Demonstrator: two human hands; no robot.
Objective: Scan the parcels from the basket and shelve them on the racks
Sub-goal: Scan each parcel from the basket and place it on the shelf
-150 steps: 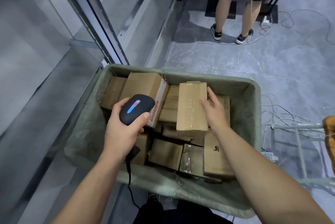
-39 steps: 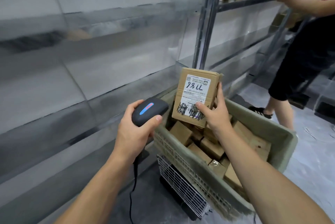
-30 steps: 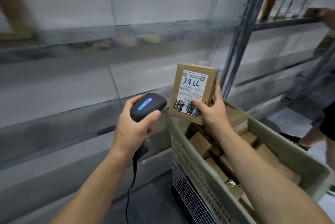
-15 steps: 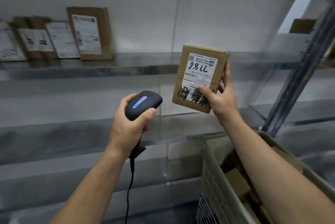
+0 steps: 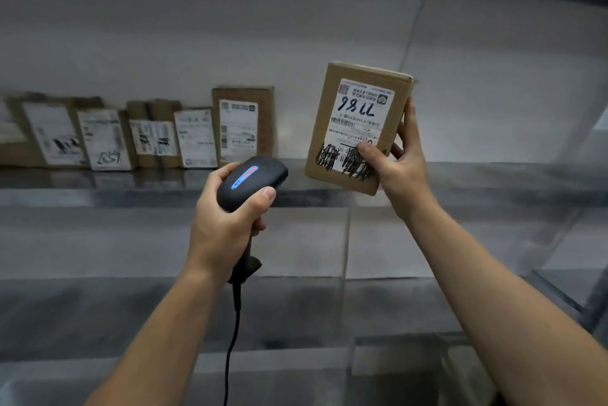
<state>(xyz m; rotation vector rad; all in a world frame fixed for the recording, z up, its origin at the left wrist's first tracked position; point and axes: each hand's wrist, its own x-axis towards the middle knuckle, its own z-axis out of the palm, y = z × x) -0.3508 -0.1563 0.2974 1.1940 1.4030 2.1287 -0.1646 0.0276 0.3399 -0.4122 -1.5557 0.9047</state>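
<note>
The right hand (image 5: pixel 399 162) grips the parcel (image 5: pixel 357 126) label-outward at centre right so the scanner (image 5: pixel 251 182), clasped in the left hand (image 5: pixel 227 224), can read it.

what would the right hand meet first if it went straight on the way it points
Probably nothing before the back wall. The right hand, gripping the parcel, points over the shelf to the right of the standing parcels, where the way looks free. Depth is hard to judge.

Shelf (image 5: pixel 493 178) lies free right of the standing parcels (image 5: pixel 242 127)
</note>
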